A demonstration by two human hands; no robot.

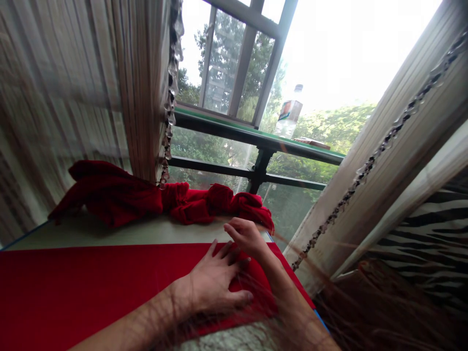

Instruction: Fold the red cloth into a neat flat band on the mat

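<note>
My left hand (215, 282) lies spread and palm down on a smooth red cloth (91, 287), near its right end. The cloth is laid flat over a pale table top (146, 233). My right hand (246, 236) is just beyond the left fingertips, by the cloth's far edge. Its fingers are bent and held together, pointing left; whatever is under them, if anything, is hidden. Along the far side of the table lies a crumpled red cloth (117, 197), bunched into a long heap that ends close to my right hand.
Behind the table is a window with a dark rail (219, 127). A clear bottle (290, 114) stands on its ledge beside a small flat object (312, 143). Beaded curtains hang left (142, 87) and right (351, 161). Zebra-striped fabric (427, 229) is at right. Blurred hair strands cross the foreground.
</note>
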